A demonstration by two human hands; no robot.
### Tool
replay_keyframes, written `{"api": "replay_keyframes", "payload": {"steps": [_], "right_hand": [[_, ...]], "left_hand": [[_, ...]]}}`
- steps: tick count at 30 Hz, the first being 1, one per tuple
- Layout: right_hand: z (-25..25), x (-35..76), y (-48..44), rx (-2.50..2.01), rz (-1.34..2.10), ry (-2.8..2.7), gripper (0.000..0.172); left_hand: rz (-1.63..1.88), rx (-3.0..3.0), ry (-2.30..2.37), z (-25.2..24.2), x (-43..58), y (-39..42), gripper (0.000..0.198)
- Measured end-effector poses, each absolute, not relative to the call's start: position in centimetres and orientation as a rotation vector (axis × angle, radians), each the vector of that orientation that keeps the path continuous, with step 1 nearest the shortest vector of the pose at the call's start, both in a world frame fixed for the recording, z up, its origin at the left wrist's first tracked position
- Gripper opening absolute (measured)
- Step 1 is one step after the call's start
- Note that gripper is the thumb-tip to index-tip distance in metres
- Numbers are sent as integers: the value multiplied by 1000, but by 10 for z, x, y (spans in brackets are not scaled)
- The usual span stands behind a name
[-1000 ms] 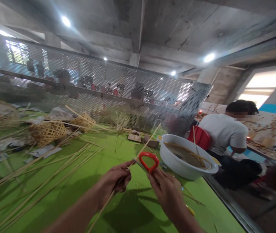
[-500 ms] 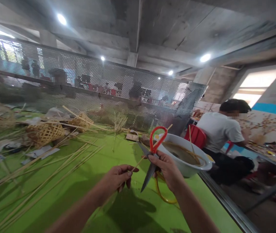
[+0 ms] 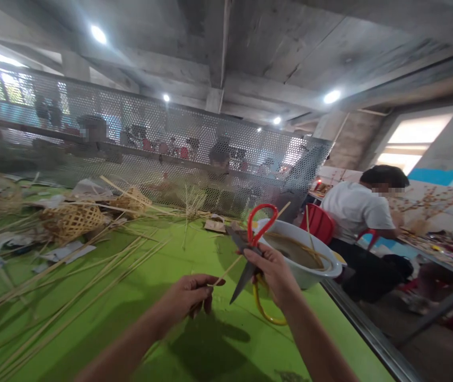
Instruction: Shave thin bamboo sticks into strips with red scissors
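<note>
The left hand (image 3: 189,300) is closed, with thumb and fingertips pinching a thin bamboo strip (image 3: 226,269) that slants up to the right over the green table (image 3: 111,297). The right hand (image 3: 274,273) grips a pair of scissors (image 3: 245,276) with its fingers wrapped around the middle; the blades stand apart beside the strip, the red handle up and the yellow one down. A white basin (image 3: 310,278) sits just behind, a woven basket (image 3: 71,220) lies far left, and a person in a white shirt (image 3: 354,209) sits to the right.
</note>
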State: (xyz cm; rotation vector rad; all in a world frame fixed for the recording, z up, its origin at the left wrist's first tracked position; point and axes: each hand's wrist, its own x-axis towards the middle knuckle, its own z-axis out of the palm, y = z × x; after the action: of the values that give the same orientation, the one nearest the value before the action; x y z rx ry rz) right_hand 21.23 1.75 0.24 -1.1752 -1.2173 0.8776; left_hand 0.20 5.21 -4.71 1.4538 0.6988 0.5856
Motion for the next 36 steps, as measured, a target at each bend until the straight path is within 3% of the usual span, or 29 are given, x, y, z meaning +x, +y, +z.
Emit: {"api": "replay_keyframes", "payload": {"steps": [8, 14, 18, 24, 29, 36], "right_hand": [[-2, 238, 13, -1309, 499, -1310, 31], [-22, 213, -6, -1504, -156, -1805, 22], [-24, 195, -13, -1478, -193, -1991, 23], [-29, 203, -9, -1540, -426, -1839, 29], [-30, 194, -12, -1468, -278, -1992, 24], [-32, 195, -11, -1474, -395, -1895, 22]], "left_hand": [[724, 1294, 675, -51, -3, 59, 40], [798, 1122, 615, -46, -3, 54, 41], [852, 1006, 502, -47, -2, 55, 39], [799, 1022, 553, -46, -1, 53, 40], [849, 955, 517, -45, 0, 52, 38], [800, 916, 447, -46, -1, 51, 37]]}}
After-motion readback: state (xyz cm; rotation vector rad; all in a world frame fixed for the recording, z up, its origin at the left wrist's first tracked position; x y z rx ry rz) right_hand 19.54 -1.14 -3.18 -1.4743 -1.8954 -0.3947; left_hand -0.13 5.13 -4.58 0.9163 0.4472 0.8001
